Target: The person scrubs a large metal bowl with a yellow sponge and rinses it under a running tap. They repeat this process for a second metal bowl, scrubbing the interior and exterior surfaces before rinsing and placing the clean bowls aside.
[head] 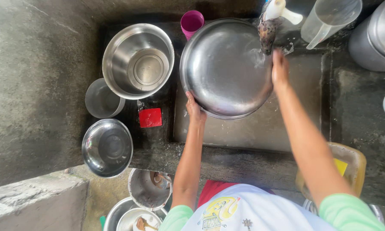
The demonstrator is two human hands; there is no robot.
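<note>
I hold a large round steel basin (226, 68) tilted over a concrete sink (265, 128). My left hand (194, 109) grips its lower left rim. My right hand (279, 68) is at the basin's right rim, fingers pressed against the edge. A dark, wet scrub sponge (267, 34) hangs just above my right hand, at the basin's upper right edge; whether the hand touches it I cannot tell.
A big steel bowl (137, 60), a small steel pot (102, 99), a shiny bowl (108, 147) and a red square object (150, 117) sit left of the sink. A magenta cup (191, 22), clear jug (329, 19), grey pot (376, 38) and yellow container (350, 164) surround it. Dirty pots (147, 188) lie below.
</note>
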